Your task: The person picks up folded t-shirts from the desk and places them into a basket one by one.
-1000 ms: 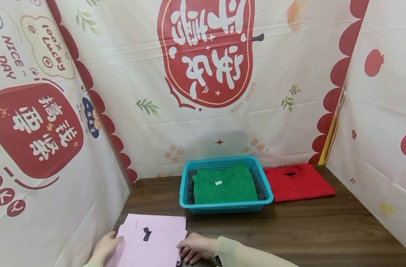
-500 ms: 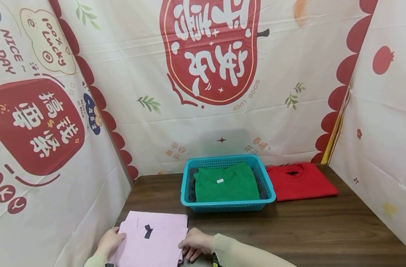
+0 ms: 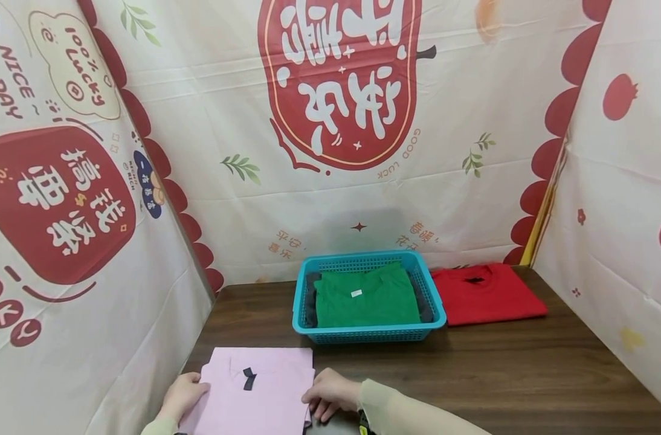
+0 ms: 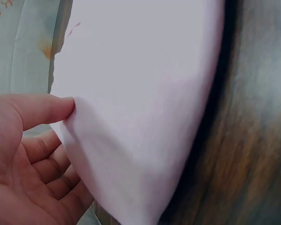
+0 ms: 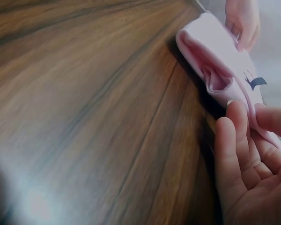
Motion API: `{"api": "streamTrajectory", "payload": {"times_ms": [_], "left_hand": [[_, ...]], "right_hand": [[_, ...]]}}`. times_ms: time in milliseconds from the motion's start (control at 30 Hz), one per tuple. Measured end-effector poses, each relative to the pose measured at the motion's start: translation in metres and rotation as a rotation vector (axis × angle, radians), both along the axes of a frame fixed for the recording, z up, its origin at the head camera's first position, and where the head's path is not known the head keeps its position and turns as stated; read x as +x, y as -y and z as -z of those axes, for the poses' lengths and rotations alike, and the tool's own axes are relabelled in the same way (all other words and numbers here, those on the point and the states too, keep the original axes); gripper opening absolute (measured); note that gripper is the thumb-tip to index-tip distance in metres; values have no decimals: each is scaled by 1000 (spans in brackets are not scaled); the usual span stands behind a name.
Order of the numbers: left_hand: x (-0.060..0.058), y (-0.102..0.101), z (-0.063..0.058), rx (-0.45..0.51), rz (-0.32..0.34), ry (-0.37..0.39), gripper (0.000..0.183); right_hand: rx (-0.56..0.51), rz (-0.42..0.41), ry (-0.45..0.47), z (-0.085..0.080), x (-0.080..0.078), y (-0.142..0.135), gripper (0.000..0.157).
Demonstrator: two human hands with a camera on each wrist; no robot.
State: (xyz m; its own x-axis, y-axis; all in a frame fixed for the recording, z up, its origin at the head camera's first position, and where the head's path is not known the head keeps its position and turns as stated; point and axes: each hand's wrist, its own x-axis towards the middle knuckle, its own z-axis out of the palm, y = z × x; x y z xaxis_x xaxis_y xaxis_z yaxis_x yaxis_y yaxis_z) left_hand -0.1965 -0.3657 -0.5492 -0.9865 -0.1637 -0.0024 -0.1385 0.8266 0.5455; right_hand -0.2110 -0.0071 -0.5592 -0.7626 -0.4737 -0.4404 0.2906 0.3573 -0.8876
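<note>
A folded pink T-shirt (image 3: pixel 254 408) with a dark neck label lies at the front left of the table in the head view. My left hand (image 3: pixel 182 396) pinches its left edge, thumb on top and fingers beneath, as the left wrist view shows with the hand (image 4: pixel 37 150). On the opposite edge, my right hand (image 3: pixel 333 394) pinches the layers between thumb and fingers. In the right wrist view the shirt's rolled folds (image 5: pixel 220 70) are visible beside that hand (image 5: pixel 253 164), and the side looks raised slightly off the wood.
Behind the shirt stands a turquoise basket (image 3: pixel 368 336) holding a folded green shirt (image 3: pixel 368 302) over dark grey cloth (image 3: pixel 311 299). A folded red shirt (image 3: pixel 488 299) lies right of it. Printed fabric walls (image 3: pixel 309 199) enclose the brown wooden table (image 3: pixel 472 374).
Both hands have shifted a little to the right together with the pink T-shirt, keeping their grip on its edges. The basket and red shirt stay put.
</note>
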Motion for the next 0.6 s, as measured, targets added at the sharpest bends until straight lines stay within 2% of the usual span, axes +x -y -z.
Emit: {"api": "streamTrajectory", "payload": {"times_ms": [167, 267, 367, 500, 600], "left_hand": [[0, -7, 7, 22, 10, -31, 28], [2, -16, 6, 37, 13, 3, 31], [7, -30, 4, 110, 1, 51, 26], [12, -48, 4, 255, -5, 95, 18], [14, -59, 4, 340, 22, 120, 18]], "right_hand": [[-2, -20, 5, 1, -2, -19, 16], [-15, -33, 16, 4, -3, -32, 16], [-28, -45, 28, 9, -4, -47, 16], [-34, -67, 31, 10, -5, -69, 17], [-38, -84, 37, 6, -4, -87, 18]]}}
